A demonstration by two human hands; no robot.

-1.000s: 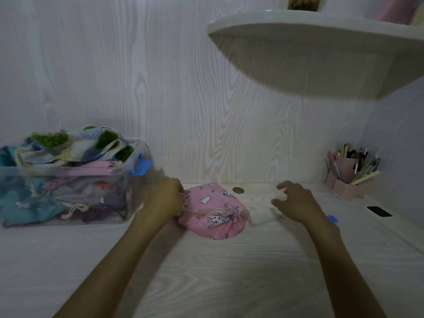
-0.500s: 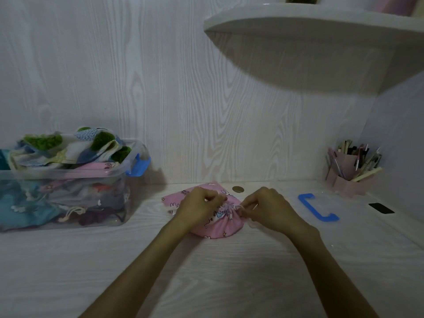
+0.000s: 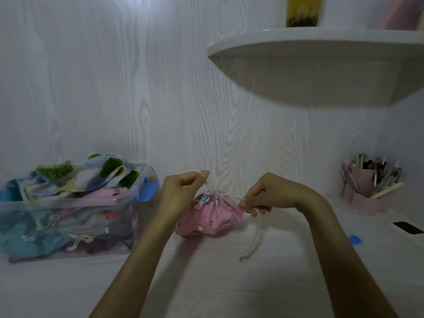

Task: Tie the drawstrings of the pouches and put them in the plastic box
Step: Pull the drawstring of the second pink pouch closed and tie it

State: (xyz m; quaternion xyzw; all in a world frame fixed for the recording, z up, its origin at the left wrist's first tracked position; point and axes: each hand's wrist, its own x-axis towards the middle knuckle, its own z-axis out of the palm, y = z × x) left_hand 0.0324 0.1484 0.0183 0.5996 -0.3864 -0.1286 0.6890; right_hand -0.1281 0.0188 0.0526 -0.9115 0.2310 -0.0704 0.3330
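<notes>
A pink pouch (image 3: 212, 216) with a unicorn print sits on the white desk, its mouth gathered tight. My left hand (image 3: 183, 191) pinches one white drawstring (image 3: 207, 184) and pulls it up and to the left. My right hand (image 3: 263, 196) grips the other drawstring, pulling it to the right; its loose end (image 3: 253, 242) hangs down onto the desk. The clear plastic box (image 3: 68, 216) stands at the left, heaped with several tied pouches.
A pink pen holder (image 3: 367, 187) full of pens stands at the back right. A blue clip (image 3: 355, 239) and a dark slot (image 3: 408, 227) lie on the desk at the right. A rounded shelf (image 3: 321, 49) juts out overhead.
Both hands closed in on the pouch's mouth, took the drawstrings and have now pulled them apart, lifting the gathered top. The camera view tilted up slightly.
</notes>
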